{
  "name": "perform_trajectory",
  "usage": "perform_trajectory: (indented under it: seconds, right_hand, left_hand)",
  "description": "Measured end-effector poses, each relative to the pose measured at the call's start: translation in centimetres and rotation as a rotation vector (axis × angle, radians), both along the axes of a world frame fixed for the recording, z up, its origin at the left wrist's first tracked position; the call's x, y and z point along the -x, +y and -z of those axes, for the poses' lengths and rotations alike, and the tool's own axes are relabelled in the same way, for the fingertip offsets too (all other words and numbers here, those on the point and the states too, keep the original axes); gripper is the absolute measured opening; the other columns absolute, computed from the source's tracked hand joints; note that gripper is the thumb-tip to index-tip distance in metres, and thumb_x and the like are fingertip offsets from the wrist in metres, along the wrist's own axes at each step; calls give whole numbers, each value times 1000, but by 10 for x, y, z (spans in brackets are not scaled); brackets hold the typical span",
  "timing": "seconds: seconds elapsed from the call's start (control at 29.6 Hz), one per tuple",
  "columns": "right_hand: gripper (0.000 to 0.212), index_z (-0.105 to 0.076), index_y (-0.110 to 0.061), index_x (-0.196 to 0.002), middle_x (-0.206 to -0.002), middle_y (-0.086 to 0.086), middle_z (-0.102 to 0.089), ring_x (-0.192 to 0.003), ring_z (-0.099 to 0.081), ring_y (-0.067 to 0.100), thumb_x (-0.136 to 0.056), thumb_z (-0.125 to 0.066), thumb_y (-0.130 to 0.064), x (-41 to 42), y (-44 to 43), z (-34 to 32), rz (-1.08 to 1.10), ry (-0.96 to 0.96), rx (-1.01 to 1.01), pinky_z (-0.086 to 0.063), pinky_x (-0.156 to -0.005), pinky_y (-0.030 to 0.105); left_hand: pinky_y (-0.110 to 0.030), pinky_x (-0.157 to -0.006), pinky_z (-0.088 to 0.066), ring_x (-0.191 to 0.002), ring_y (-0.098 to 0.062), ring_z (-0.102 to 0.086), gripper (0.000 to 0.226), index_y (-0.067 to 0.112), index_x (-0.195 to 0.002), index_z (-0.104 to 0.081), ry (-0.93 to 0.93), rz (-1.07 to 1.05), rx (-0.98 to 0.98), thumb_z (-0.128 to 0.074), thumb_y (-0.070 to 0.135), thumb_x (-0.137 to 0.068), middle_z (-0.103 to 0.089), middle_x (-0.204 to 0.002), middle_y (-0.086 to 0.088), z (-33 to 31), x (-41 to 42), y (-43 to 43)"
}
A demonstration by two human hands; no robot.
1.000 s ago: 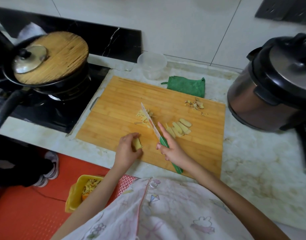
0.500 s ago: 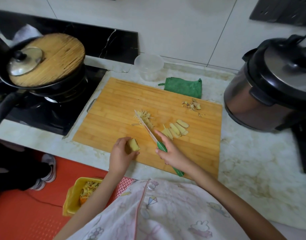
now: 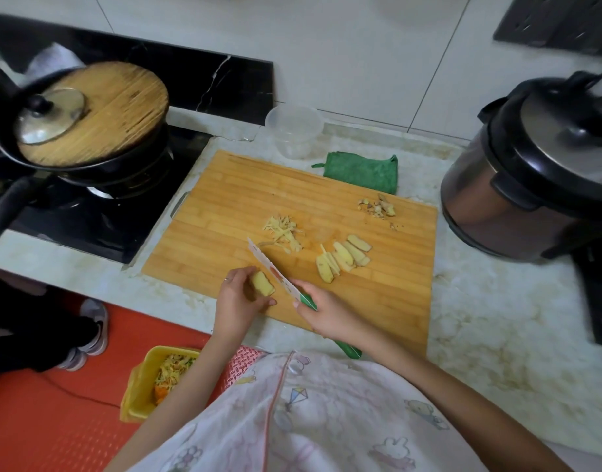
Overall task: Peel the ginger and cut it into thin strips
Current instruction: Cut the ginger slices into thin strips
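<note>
On the bamboo cutting board (image 3: 224, 206), my left hand (image 3: 236, 299) holds a peeled yellow ginger chunk (image 3: 263, 283) near the front edge. My right hand (image 3: 327, 313) grips the green handle of a white-bladed knife (image 3: 270, 269), forefinger along the blade's back; the blade points up-left right beside the chunk. A fan of ginger slices (image 3: 342, 257) lies to the right. A small heap of thin ginger strips (image 3: 284, 231) sits mid-board. Brown peel scraps (image 3: 378, 206) lie at the far right corner.
A black pan with a wooden lid (image 3: 95, 110) sits on the stove at left. A clear plastic tub (image 3: 294, 131) and green cloth (image 3: 361, 172) lie behind the board. A pressure cooker (image 3: 531, 172) stands right. A yellow bin (image 3: 150, 383) and someone's shoes (image 3: 88, 332) are on the floor.
Both hands stay near the board's front edge. The knife drew back from the strips and now lies against the ginger chunk, which my left hand has turned.
</note>
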State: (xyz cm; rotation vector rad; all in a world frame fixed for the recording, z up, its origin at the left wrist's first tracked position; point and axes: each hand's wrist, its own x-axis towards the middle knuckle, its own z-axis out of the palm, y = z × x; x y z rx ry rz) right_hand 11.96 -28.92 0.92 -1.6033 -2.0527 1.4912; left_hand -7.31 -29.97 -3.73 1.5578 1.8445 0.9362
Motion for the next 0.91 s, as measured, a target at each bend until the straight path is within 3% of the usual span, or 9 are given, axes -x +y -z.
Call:
perform_trajectory:
  seconds: [0.07, 0.14, 0.27, 0.41, 0.54, 0.68, 0.74, 0.84, 0.91]
  right_hand:
    - [45, -36, -39, -141, -69, -25, -60, -50, -50, 9, -97, -42, -34, 1, -1, -1, -17, 2, 0, -39, -51, 25]
    - [43, -39, -40, -137, -56, -25, -56, -53, -52, 16, -96, -41, -31, 1, -2, -3, -24, 3, -7, -42, -52, 31]
    - [46, -39, -38, -140, -75, -11, -63, -54, -50, 13, -95, -43, -30, 1, -3, -1, -55, -14, -32, -38, -53, 31]
    - [49, -37, -37, -141, -88, -8, -65, -49, -43, 4, -94, -44, -24, 4, -5, -5, -92, -30, -47, -34, -53, 30]
    - [51, -37, -35, -143, -75, -10, -59, -48, -42, 5, -93, -46, -24, 5, -5, -4, -74, -45, -52, -32, -50, 28]
    - [50, -37, -35, -142, -83, 4, -67, -49, -44, 12, -93, -45, -24, 2, 2, -1, -49, -37, -51, -33, -50, 30]
    - [50, -35, -34, -143, -77, 5, -65, -49, -43, 14, -95, -43, -25, 1, 8, -2, -68, -65, -65, -31, -49, 31]
    - [47, -35, -33, -143, -67, -5, -56, -46, -38, 11, -97, -41, -24, -1, 20, -8, -102, -90, -69, -28, -48, 29]
    - [48, -34, -35, -143, -69, 1, -57, -45, -36, 10, -97, -41, -22, -3, 26, -13, -128, -100, -71, -27, -48, 29]
  left_hand:
    - [-8, -77, -39, -81, -7, -50, 78, -1, -121, -60, 12, 47, -20, -92, 8, -51, -50, -114, -2, 2, 2, -2]
    - [-15, -79, -42, -84, -14, -53, 71, 0, -121, -61, 30, 57, -26, -89, 2, -56, -49, -119, -4, 2, 5, -4]
    - [-24, -70, -53, -69, -3, -59, 42, 0, -105, -68, 63, 58, -79, -78, -13, -66, -56, -111, -6, 8, 12, -8]
    - [-4, -71, -46, -77, 10, -61, 27, -2, -93, -69, 18, -17, -63, -75, -14, -70, -57, -95, 0, 11, 11, -6]
    - [-1, -74, -44, -75, -2, -61, 22, -5, -92, -70, 17, -49, -97, -75, -12, -72, -61, -98, -7, 13, 6, -4]
    - [1, -76, -41, -79, -10, -57, 23, -5, -93, -71, 22, -54, -112, -76, -11, -71, -63, -99, -10, 13, 1, 7]
    - [0, -77, -41, -83, -13, -58, 24, -3, -93, -72, -9, -59, -109, -76, -10, -71, -63, -99, -9, 11, -2, 15]
    - [-1, -74, -41, -77, -6, -58, 23, -3, -91, -71, -67, -74, -92, -76, -10, -70, -59, -96, -4, 7, -1, 24]
    - [-1, -72, -42, -74, 2, -59, 22, -4, -89, -70, -77, -70, -91, -76, -12, -70, -58, -95, -4, 7, 0, 27]
